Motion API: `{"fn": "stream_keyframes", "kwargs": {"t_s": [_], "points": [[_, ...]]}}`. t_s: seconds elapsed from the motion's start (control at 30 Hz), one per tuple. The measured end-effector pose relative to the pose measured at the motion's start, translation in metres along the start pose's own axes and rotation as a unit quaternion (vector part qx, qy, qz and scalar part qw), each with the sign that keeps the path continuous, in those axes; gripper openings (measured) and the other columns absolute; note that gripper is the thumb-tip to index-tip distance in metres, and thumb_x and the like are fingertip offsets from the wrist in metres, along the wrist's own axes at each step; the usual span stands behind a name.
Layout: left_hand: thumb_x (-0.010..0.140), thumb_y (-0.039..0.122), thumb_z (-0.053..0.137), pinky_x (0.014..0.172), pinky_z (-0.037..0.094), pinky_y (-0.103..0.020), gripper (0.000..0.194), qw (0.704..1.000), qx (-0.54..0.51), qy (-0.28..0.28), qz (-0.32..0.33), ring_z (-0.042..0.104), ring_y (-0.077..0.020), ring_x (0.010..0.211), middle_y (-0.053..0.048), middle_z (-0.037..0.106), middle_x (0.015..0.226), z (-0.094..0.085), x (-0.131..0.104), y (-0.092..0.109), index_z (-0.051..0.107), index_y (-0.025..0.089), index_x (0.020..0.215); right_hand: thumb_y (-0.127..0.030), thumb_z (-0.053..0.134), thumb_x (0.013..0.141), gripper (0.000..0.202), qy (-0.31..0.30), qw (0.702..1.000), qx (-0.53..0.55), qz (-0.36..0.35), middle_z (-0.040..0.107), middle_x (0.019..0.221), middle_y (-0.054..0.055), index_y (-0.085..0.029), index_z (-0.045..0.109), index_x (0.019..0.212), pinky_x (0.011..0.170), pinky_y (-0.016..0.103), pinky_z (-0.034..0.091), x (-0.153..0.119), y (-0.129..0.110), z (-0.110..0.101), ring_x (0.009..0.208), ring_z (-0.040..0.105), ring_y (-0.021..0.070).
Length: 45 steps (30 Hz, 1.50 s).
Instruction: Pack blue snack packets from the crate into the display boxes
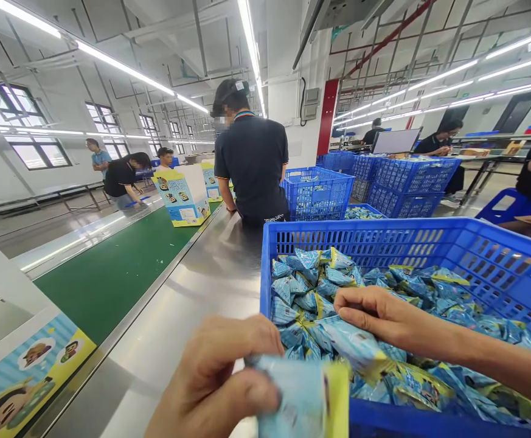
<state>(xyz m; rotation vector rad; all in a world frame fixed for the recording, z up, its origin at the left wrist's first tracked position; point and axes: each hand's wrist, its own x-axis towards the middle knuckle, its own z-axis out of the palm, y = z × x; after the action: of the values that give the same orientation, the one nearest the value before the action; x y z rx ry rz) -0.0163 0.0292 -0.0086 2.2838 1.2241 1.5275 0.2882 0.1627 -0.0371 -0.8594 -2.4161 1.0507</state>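
My left hand (229,377), low in the middle of the head view, pinches a blue and yellow packet (295,395) between thumb and fingers; hand and packet are slightly blurred. To its right, my right hand (374,313) reaches over a large blue crate (384,234) and has its thumb and forefinger closed on the end of another blue and yellow packet (351,344). That packet lies tilted over the heap of similar packets (311,286) inside the crate.
A steel ledge (219,267) runs beside a green conveyor (123,261). A printed carton (183,198) stands on the belt; another open carton (32,377) is at the lower left. Ahead sits a person (253,164) in dark clothes, near stacked blue crates (317,191).
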Motion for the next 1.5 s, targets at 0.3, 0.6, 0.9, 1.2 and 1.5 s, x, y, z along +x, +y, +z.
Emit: {"fn": "stream_keyframes", "kwargs": {"t_s": [0.3,0.6,0.9,1.2,1.5], "points": [[0.110,0.072,0.063,0.062,0.038,-0.027,0.066,0.979,-0.160,-0.069,-0.110,0.049,-0.0142,0.064,0.001,0.053,0.066,0.007,0.013,-0.013,0.063,0.019,0.071,-0.087,0.058,0.107,0.070,-0.006,0.999,0.045,0.009,0.036,0.072,-0.005,-0.023,0.050,0.079,0.060,0.030,0.026,0.000,-0.007,0.004,0.064,0.030,0.0141],[0.104,0.080,0.066,0.065,0.039,-0.028,0.068,0.950,-0.238,-0.150,-0.138,0.053,-0.0160,0.068,-0.001,0.060,0.070,0.010,0.013,-0.011,0.070,0.019,0.076,-0.092,0.062,0.101,0.073,0.051,0.993,0.095,0.040,0.041,0.072,-0.004,-0.022,0.056,0.079,0.059,0.030,0.029,0.002,-0.005,0.003,0.066,0.033,0.0148],[0.104,0.077,0.070,0.064,0.035,-0.027,0.065,0.951,-0.226,-0.132,-0.163,0.047,-0.0136,0.067,0.001,0.057,0.070,0.013,0.017,-0.011,0.072,0.018,0.076,-0.093,0.063,0.099,0.075,0.079,0.996,0.041,0.029,0.042,0.068,-0.004,-0.023,0.058,0.076,0.057,0.030,0.028,0.007,0.006,-0.001,0.063,0.034,0.0149],[0.105,0.071,0.074,0.065,0.036,-0.027,0.057,0.937,-0.262,-0.127,-0.193,0.049,-0.0131,0.071,0.002,0.058,0.074,0.023,0.020,-0.009,0.074,0.019,0.082,-0.091,0.063,0.103,0.072,0.110,0.992,0.058,0.010,0.046,0.067,-0.004,-0.022,0.062,0.080,0.052,0.028,0.032,0.002,-0.008,0.008,0.058,0.038,0.0131],[0.110,0.058,0.074,0.120,0.043,-0.038,0.037,0.913,-0.322,-0.174,-0.182,0.055,-0.0302,0.146,-0.010,0.066,0.138,0.044,0.015,-0.006,0.086,0.025,0.099,-0.060,0.069,0.116,0.040,0.196,0.974,0.045,-0.107,0.065,0.077,-0.002,-0.024,0.072,0.098,0.056,0.024,0.042,-0.014,-0.024,0.019,0.063,0.054,0.0122]]}}
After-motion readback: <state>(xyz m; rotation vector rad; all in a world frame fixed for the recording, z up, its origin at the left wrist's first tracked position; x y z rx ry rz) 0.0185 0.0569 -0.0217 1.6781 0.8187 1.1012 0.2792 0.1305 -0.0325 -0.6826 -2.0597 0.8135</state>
